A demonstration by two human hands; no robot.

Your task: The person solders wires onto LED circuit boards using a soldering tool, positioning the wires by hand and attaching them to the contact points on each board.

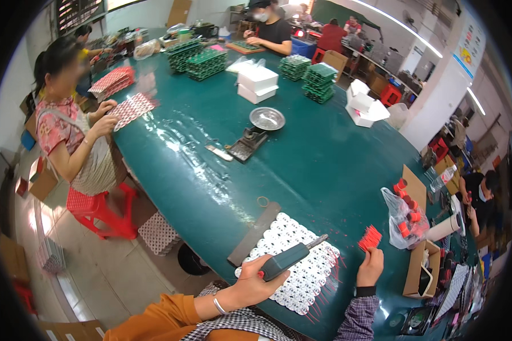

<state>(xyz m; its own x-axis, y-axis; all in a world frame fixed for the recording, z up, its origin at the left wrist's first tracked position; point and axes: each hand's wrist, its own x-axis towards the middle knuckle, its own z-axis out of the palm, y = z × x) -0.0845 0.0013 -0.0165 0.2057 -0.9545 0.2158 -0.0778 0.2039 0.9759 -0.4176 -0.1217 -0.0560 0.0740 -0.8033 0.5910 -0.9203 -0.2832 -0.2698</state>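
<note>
My left hand point(260, 281) is closed round a dark green handheld tool point(285, 260) with a red button and a slim metal tip, which points to the upper right. Beneath the tool lies a white panel of joined round circuit boards point(293, 230), with thin red wires sticking out along its right side. A flat grey metal bar point(255, 234) lies along the panel's left edge. Right of the panel, my right hand point(370, 268) pinches a bunch of short red wires point(370, 238), fanned upward above the green table.
A plastic bag of red spools point(408, 219), a white cup point(444, 227) and a cardboard box point(422, 267) stand at right. Farther off are a scale point(250, 142), white boxes point(257, 82) and green board stacks point(206, 62). Another person point(77, 125) handles a panel at left.
</note>
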